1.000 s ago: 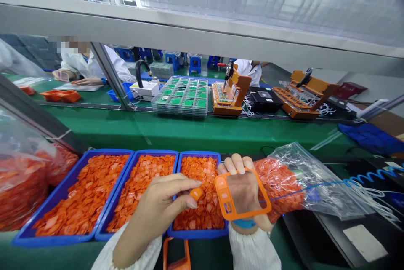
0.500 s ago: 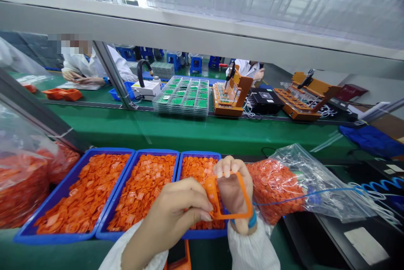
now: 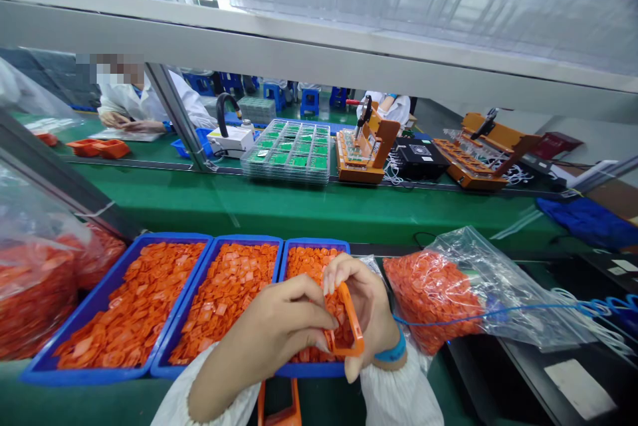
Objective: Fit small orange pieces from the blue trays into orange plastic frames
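An orange plastic frame (image 3: 355, 323) is held up between both hands, tilted nearly edge-on to me. My left hand (image 3: 286, 319) pinches its left side, with fingertips near the lower corner. Curled round the top and right side of the same frame is my right hand (image 3: 366, 293), a blue wrist band (image 3: 392, 349) below it. Just what the left fingertips press on is partly hidden. A second orange frame (image 3: 282, 418) lies on the green bench below my left wrist. Behind my hands stands the right blue tray (image 3: 319, 240), filled with small orange parts.
Two more blue trays, a middle tray (image 3: 248, 238) and a left tray (image 3: 174, 237), hold small orange parts. Bags of orange parts flank them, one bag (image 3: 433, 286) at right. Across the bench are stacked clear trays (image 3: 286, 177), an orange fixture (image 3: 363, 163) and co-workers.
The orange frame has turned from facing me to nearly edge-on and moved slightly left. My right hand has rotated and shifted left with it. The far right co-worker's arm has moved.
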Demonstrator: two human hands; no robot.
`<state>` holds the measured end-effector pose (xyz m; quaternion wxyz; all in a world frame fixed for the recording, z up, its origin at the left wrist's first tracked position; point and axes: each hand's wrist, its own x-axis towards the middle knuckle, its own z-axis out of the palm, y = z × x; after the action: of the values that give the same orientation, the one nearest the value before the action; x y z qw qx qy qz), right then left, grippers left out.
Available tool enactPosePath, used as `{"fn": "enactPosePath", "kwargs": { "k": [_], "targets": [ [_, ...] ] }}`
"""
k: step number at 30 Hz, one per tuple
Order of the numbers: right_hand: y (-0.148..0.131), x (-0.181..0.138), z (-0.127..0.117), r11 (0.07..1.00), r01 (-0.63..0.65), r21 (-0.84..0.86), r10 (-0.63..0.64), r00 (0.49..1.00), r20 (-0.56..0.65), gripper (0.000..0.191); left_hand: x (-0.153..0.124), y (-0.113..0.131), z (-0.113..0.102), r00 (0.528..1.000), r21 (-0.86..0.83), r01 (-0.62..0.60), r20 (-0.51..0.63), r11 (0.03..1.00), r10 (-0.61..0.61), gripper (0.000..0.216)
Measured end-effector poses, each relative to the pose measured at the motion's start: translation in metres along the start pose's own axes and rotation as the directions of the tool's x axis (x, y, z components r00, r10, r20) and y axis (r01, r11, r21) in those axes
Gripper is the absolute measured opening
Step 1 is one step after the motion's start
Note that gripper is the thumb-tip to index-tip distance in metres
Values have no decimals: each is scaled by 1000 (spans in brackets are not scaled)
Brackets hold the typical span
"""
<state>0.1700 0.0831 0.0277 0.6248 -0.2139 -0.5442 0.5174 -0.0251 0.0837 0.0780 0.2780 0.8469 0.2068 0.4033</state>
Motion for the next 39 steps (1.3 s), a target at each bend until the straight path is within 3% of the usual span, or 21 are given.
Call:
{"fn": "enactPosePath", "kwargs": {
  "k": [8,15,19,26,30,33,36,39],
  "targets": [
    [-4,-2,-9,996,-44,-75,48,997,56,99,2,-1,1,974,176,-223,80,959,212,25],
    [-7,3,-17,978,-5,-210,33,991,129,96,-2,-13,9,949,261,-241,267,935,170,28],
    [-11,6,-18,964,-19,-266,74,977,198,92,-5,-14,15,941,300,-234,307,925,139,33],
    [-13,7,-19,961,-25,-277,96,964,246,94,-4,-16,24,944,301,-291,243,908,222,34],
    [-11,4,-21,970,-50,-239,100,975,200,95,0,-19,25,942,260,-318,196,911,273,34],
    [-5,2,-19,993,-35,-113,48,992,115,98,5,-19,23,947,199,-312,141,929,288,28],
    [4,1,-16,997,43,57,-42,999,-12,95,6,-15,24,970,60,-241,7,969,241,25],
    [15,0,-14,980,171,106,-155,977,-145,99,4,-10,31,985,-122,-94,-154,988,75,26]
  ]
}}
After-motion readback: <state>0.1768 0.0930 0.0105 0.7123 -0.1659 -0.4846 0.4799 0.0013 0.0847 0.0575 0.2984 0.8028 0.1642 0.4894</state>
